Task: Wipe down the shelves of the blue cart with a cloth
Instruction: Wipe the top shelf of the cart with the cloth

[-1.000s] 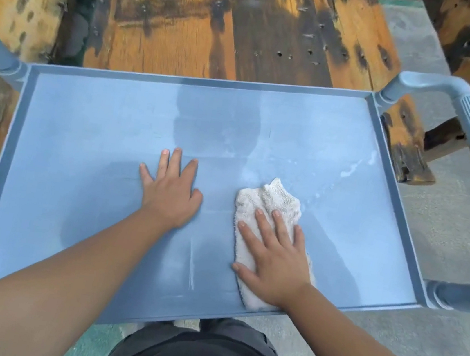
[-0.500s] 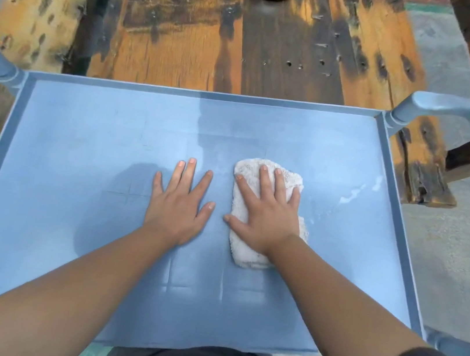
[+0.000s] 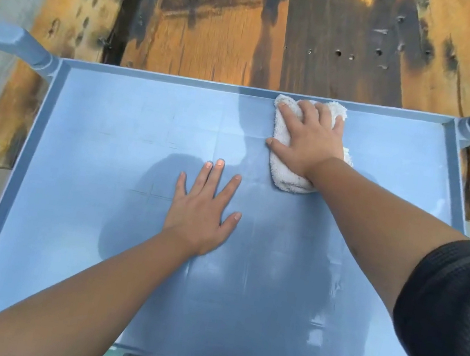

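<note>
Blue cart shelf (image 3: 71,245) | right hand (image 3: 309,140) — fingers flat on white cloth (image 3: 286,176) | left hand (image 3: 201,212) — splayed flat

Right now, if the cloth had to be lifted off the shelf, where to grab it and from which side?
Probably the near end of the cloth, from above on the person's side. It lies flat on the cart shelf; its far end butts the back rim and the right hand presses flat on the middle. The near end sticks out bare, with open shelf around it. The left hand rests flat nearby.
</note>
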Action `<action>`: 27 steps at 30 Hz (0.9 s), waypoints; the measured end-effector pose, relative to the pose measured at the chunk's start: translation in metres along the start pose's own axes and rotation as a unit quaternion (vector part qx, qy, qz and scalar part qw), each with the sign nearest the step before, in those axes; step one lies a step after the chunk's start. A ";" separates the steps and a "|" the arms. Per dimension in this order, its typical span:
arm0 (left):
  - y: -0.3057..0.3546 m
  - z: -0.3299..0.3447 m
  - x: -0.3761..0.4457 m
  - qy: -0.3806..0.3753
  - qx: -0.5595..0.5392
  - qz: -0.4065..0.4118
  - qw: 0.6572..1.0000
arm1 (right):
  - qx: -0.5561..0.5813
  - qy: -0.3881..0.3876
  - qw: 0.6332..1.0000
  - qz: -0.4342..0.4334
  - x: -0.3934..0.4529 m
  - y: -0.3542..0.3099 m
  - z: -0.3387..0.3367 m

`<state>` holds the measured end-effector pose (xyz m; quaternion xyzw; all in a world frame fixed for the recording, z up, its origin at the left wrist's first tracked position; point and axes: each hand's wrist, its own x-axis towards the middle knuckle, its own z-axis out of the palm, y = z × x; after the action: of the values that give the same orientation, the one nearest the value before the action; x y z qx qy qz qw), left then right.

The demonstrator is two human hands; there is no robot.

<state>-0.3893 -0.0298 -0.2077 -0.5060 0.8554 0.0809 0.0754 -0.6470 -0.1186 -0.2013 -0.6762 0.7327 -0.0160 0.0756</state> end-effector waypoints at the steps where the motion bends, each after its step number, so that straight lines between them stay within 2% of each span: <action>1: 0.000 0.000 0.000 -0.001 0.000 0.001 1.000 | -0.003 0.000 1.000 -0.001 -0.002 0.000 0.000; 8: 0.001 0.001 -0.002 0.009 -0.004 0.001 1.000 | -0.012 -0.015 1.000 -0.010 -0.033 -0.010 -0.002; 17: 0.003 0.005 -0.002 0.031 -0.022 0.013 0.999 | 0.003 -0.034 0.999 -0.007 -0.168 -0.050 0.017; 23: 0.003 -0.003 -0.002 -0.009 -0.014 0.012 1.000 | -0.012 -0.042 0.999 0.007 -0.271 -0.082 0.027; 27: 0.002 -0.008 -0.002 -0.027 -0.020 0.016 0.999 | -0.014 -0.039 0.999 0.028 -0.299 -0.090 0.028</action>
<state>-0.3901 -0.0287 -0.1995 -0.4911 0.8593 0.1131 0.0868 -0.5320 0.1733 -0.1914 -0.6564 0.7480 0.0230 0.0951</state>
